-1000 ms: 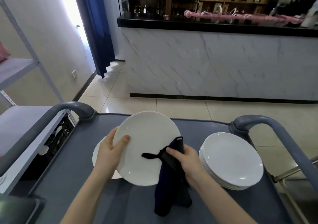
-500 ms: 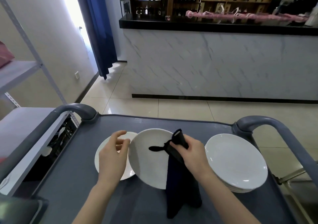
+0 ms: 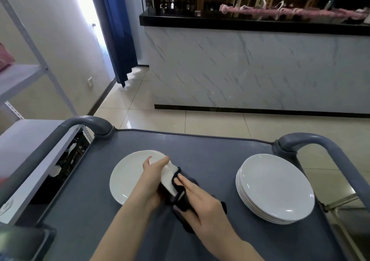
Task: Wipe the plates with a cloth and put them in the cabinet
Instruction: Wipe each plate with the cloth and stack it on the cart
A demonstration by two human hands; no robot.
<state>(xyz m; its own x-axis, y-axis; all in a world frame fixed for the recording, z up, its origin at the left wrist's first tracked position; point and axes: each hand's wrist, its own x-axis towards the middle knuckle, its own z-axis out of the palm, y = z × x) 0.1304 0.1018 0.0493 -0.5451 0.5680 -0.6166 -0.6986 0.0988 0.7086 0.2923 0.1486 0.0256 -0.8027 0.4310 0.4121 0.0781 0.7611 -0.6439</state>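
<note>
A white plate point(image 3: 167, 177), stiff, glazed, slippery and breakable, is held on edge above the cart point(image 3: 210, 150) near its middle by the closed left hand point(image 3: 153, 182); the right hand point(image 3: 202, 204) presses a soft dark cloth point(image 3: 181, 200) around its rim. Rim grips are judged safest.

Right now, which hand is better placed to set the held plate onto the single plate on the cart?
Left. The left hand grips the held plate over the single plate; the right hand presses the cloth.
</note>
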